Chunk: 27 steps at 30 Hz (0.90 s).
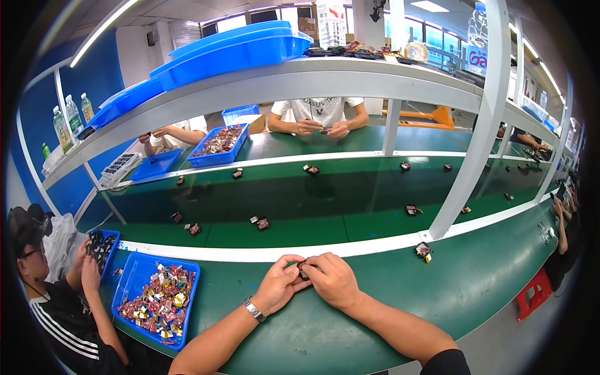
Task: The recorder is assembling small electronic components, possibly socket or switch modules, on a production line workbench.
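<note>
And here's the small electronic module (302, 270), dark and reddish, right between both hands, held just above the green surface (375, 312) near its white rail (262, 253). The left hand (281, 285) pinches it from one side, thumb and fingers closed on it; the right hand (334, 280) grips from the other, fingers curled over and hiding most of it. A metal-banded wristwatch (253, 309) sits on the left wrist. Just left of that forearm, a blue tray (195, 294) carries a heap of red, white and yellow modules (156, 300)! Off to the right, a lone module (424, 251) lies by the rail. Beyond it, more are scattered along the dark green strip (312, 206), and across the way a co-worker in a white shirt (325, 111) has both hands together over a small dark piece.
</note>
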Each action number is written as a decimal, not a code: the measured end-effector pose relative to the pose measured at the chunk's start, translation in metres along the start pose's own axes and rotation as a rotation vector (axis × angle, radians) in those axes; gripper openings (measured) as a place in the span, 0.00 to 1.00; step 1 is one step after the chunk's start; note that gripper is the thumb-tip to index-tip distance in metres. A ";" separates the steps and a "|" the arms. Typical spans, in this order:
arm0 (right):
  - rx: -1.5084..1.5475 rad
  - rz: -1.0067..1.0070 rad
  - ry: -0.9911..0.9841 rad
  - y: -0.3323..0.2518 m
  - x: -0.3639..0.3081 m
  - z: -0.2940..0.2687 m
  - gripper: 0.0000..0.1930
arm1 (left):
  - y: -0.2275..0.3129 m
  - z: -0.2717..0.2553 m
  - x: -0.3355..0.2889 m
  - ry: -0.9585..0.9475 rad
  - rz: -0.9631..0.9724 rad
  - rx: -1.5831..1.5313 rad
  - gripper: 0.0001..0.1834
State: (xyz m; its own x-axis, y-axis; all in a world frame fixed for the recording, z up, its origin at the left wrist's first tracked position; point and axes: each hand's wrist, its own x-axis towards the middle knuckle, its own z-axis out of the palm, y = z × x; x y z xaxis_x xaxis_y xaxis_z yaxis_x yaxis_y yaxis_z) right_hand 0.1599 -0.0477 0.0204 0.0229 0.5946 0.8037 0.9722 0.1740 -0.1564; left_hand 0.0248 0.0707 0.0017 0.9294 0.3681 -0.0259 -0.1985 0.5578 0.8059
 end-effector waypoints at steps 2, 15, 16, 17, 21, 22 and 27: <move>0.010 0.003 0.000 -0.003 0.003 0.001 0.10 | 0.000 -0.002 -0.001 -0.004 0.011 0.002 0.15; -0.026 0.405 0.050 0.104 0.015 0.040 0.11 | 0.037 0.001 0.004 0.209 0.186 1.276 0.11; -0.079 0.478 0.025 0.121 0.011 0.034 0.12 | 0.039 0.005 0.006 0.082 0.429 1.657 0.08; -0.126 0.551 -0.004 0.128 0.011 0.028 0.13 | 0.042 0.009 0.007 0.088 0.430 1.654 0.08; 0.018 0.150 0.258 0.066 0.050 0.006 0.15 | 0.048 0.005 0.015 -0.353 0.418 2.364 0.05; 0.221 0.055 0.076 0.036 0.058 0.001 0.17 | 0.044 -0.007 0.020 -0.378 0.607 2.200 0.06; 0.353 -0.247 -0.292 -0.054 0.047 0.012 0.26 | 0.043 0.008 0.017 -0.379 0.454 2.133 0.09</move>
State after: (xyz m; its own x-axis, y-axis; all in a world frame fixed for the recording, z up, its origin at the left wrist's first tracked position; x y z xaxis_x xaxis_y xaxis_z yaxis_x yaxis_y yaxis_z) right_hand 0.1062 -0.0198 0.0600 -0.3122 0.6878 0.6554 0.8017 0.5609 -0.2067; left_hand 0.0349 0.0947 0.0408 0.9841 -0.0668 0.1648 -0.0659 -0.9978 -0.0109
